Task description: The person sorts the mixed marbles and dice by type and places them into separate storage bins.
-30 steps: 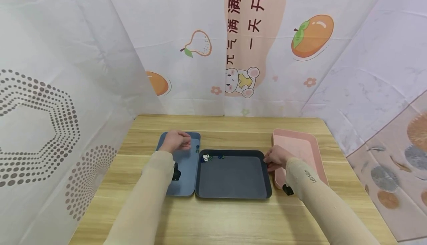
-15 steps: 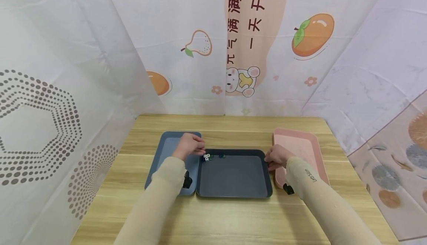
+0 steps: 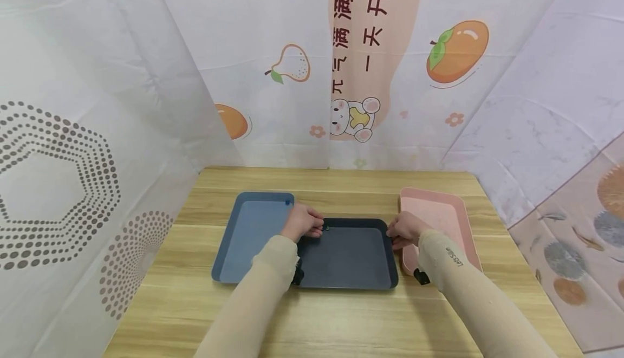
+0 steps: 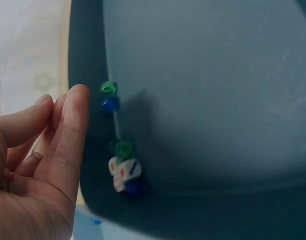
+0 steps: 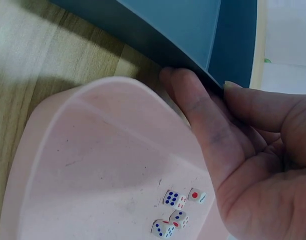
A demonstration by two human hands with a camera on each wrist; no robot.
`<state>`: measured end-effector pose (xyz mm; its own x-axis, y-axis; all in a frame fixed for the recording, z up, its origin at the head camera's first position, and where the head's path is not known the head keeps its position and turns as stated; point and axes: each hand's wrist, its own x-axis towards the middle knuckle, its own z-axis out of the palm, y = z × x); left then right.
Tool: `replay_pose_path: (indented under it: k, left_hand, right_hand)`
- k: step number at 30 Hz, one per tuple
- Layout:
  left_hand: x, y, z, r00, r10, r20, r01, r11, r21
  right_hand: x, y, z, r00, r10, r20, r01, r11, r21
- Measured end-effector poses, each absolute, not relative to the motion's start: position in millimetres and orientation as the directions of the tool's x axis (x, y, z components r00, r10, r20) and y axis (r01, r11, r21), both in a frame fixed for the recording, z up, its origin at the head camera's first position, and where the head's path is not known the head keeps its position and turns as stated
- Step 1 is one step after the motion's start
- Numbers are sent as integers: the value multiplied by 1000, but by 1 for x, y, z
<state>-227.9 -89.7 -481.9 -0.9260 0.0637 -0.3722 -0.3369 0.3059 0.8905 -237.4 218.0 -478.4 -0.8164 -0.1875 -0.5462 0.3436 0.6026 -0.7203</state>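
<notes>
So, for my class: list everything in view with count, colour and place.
Table: one, pale wood, under trays.
Blue tray: one, blue, left.
Dark tray: one, dark grey, centre.
Pink tray: one, pink, right.
Clustered dice: about three, white, dark tray corner.
Other dice: at least four, white, pink tray.
Green pieces: at least two, green, dark tray.
Blue pieces: at least three, blue, dark and blue trays.
Backdrop: several panels, mostly white, around table.
Wrist devices: two, black, wrists.
Sleeves: two, cream, on arms.
Left hand: one, bare, over dark tray's far left corner.
Right hand: one, bare, pinching dark tray's right rim.
</notes>
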Motion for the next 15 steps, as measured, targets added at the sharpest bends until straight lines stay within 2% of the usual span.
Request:
replay_pose_path:
  k: [15]
  left_hand:
    - [-228,-68,-508,-920,-12,-392,-375,319,870]
  right_hand:
    - [-238,217,-480,-816,-174,-551,348,614,-709]
